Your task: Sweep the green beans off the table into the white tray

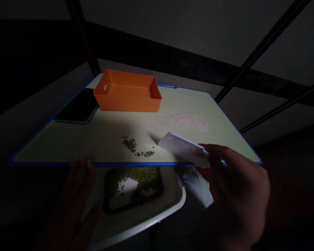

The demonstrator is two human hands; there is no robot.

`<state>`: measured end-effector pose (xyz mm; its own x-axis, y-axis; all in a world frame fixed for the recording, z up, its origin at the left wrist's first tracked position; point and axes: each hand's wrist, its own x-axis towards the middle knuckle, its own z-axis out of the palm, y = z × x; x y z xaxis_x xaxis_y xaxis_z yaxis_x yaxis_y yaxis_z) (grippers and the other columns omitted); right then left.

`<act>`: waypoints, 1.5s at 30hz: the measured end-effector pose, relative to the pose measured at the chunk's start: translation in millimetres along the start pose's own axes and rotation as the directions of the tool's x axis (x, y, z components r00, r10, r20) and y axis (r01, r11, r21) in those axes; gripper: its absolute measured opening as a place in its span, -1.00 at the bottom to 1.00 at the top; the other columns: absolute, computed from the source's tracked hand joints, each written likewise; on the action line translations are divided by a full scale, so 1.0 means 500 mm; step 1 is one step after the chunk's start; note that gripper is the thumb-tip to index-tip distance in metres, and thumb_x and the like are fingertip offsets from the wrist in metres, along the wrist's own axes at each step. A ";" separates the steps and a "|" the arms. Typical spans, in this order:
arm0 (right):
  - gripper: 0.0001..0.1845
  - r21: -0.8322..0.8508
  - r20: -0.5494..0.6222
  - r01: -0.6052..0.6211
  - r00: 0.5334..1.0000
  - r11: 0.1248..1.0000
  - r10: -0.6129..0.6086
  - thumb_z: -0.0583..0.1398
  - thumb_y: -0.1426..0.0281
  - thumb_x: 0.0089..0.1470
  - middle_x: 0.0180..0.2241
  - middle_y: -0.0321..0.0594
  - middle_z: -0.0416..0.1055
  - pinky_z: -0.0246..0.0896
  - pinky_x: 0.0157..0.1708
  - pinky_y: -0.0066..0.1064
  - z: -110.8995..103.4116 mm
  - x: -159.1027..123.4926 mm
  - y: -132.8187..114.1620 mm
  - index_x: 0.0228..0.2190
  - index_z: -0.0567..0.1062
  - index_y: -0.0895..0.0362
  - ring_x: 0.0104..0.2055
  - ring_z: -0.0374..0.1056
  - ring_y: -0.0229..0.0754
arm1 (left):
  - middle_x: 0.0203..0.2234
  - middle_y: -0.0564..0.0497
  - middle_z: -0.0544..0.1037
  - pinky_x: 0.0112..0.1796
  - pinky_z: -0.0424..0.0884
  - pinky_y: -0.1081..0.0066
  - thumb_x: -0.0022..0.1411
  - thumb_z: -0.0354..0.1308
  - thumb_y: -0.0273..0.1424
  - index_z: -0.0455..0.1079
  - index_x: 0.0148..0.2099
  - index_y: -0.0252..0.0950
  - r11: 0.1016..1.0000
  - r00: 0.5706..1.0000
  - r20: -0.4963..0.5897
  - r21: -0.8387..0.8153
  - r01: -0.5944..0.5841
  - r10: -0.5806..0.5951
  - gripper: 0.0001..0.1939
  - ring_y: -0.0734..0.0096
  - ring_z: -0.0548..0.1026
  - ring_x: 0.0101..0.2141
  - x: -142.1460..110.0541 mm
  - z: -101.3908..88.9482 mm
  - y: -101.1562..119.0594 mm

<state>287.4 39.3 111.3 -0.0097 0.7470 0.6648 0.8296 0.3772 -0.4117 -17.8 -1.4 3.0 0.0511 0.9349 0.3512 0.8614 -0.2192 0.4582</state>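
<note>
My right hand (238,188) pinches a thin white flat card (183,148) by its near right end. The card is tilted over the front part of the small table. To its left lie a few small green beans (131,144), loosely scattered near the front edge. My left hand (80,195) is at the front edge in deep shadow, fingers stretched and thumb apart, with nothing seen in it. Below the edge, a white tray (172,209) holds many green beans (143,174) inside a dark rectangular outline. The table hides the tray's far part.
An orange open box (131,104) stands at the back left of the blue-edged table (112,129). Beside it lies a dark phone or tablet (80,106). A patch of pale fine grains (189,121) spreads at the right. Grey cloth (196,184) shows below.
</note>
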 end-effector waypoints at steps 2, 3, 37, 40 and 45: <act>-0.86 0.030 0.027 0.025 0.999 0.999 -0.026 0.18 0.49 0.18 -0.41 -0.36 0.56 0.31 -0.49 -0.51 0.010 0.006 0.005 -0.30 0.54 0.04 -0.44 0.45 -0.32 | 0.42 0.18 -0.20 0.27 -0.02 -0.14 0.26 -0.09 -0.25 -0.29 0.38 0.07 1.000 1.000 0.017 0.021 0.018 -0.018 -0.29 0.04 -0.13 0.37 0.001 -0.002 0.001; -0.85 0.050 0.044 0.034 0.998 0.998 -0.037 0.17 0.49 0.19 -0.40 -0.36 0.56 0.33 -0.46 -0.50 0.014 0.009 0.006 -0.29 0.54 0.04 -0.41 0.46 -0.31 | 0.43 0.18 -0.20 0.26 -0.02 -0.15 0.26 -0.09 -0.25 -0.29 0.38 0.07 0.999 1.000 0.018 0.024 0.023 -0.024 -0.29 0.03 -0.13 0.37 0.001 -0.004 0.002; -0.77 0.034 0.013 -0.027 1.000 0.999 0.026 0.22 0.57 0.09 -0.43 -0.38 0.53 0.23 -0.56 -0.48 -0.026 -0.016 -0.001 -0.31 0.58 -0.01 -0.46 0.45 -0.29 | 0.42 0.12 -0.18 0.25 -0.03 -0.19 0.26 -0.09 -0.22 -0.24 0.38 0.02 1.000 1.000 0.021 -0.004 0.009 -0.009 -0.30 0.03 -0.14 0.38 -0.004 0.003 -0.004; -0.74 0.076 0.038 -0.031 0.999 0.997 0.029 0.20 0.60 0.09 -0.40 -0.37 0.55 0.26 -0.54 -0.48 -0.023 -0.015 -0.001 -0.30 0.58 0.01 -0.43 0.47 -0.27 | 0.42 0.12 -0.17 0.25 -0.02 -0.19 0.27 -0.10 -0.22 -0.26 0.38 0.02 1.000 0.999 0.031 -0.002 0.025 -0.025 -0.31 0.04 -0.14 0.38 -0.005 0.002 -0.001; -0.71 0.163 0.067 -0.003 0.998 0.987 -0.008 0.20 0.60 0.09 -0.38 -0.36 0.56 0.32 -0.52 -0.46 -0.017 -0.007 -0.002 -0.25 0.58 -0.01 -0.41 0.49 -0.25 | 0.42 0.14 -0.17 0.24 0.01 -0.18 0.26 -0.08 -0.22 -0.24 0.38 0.01 1.000 1.000 0.006 -0.001 -0.002 0.002 -0.30 0.04 -0.14 0.38 -0.006 -0.001 -0.001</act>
<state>291.4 31.6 115.0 -0.0533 0.7790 0.6248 0.7278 0.4587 -0.5098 -18.6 -4.4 2.0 0.0560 0.9362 0.3471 0.8607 -0.2214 0.4584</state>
